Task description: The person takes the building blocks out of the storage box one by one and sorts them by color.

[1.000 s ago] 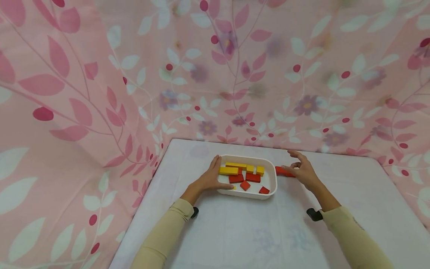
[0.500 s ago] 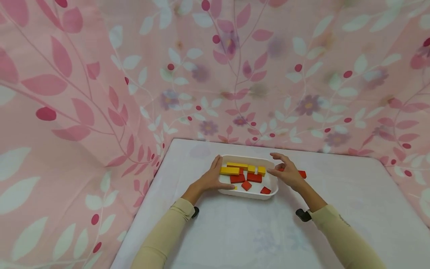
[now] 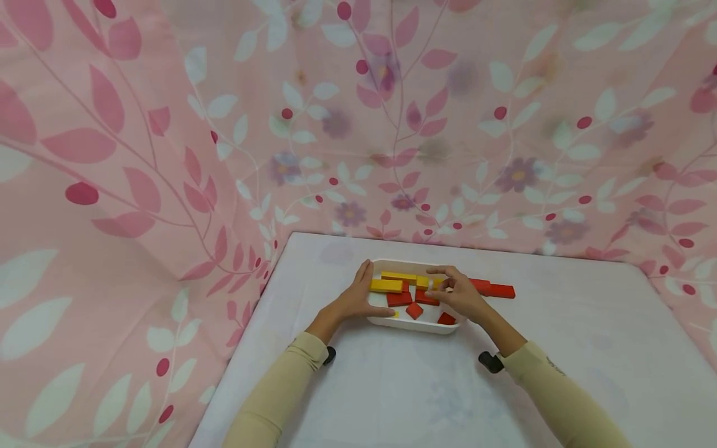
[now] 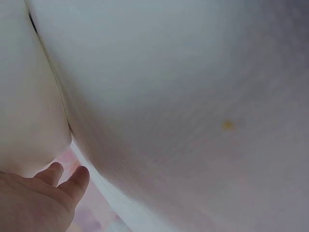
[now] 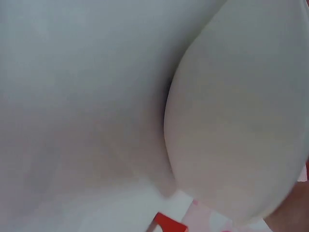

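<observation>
A white oval-cornered plastic tub (image 3: 413, 326) with red and yellow blocks inside stands on the table. My left hand (image 3: 354, 300) rests at its left end, fingers straight along the outside and thumb stretched over the front rim. My right hand (image 3: 463, 300) reaches over the right end, thumb and index finger apart near the small yellow blocks (image 3: 422, 283); whether it touches them cannot be told. A long yellow block (image 3: 386, 286) lies by my left fingers. In the right wrist view the tub's rounded wall (image 5: 236, 106) fills the right side.
Two red blocks (image 3: 502, 291) lie end to end on the table right of the tub, partly behind my right hand. The table (image 3: 403, 386) has a white cloth. A pink floral curtain (image 3: 437, 155) hangs behind the table's far edge.
My right hand has left the red blocks outside the tub and moved left, over the rim, to the yellow blocks inside. My left hand has stayed at the tub's left end.
</observation>
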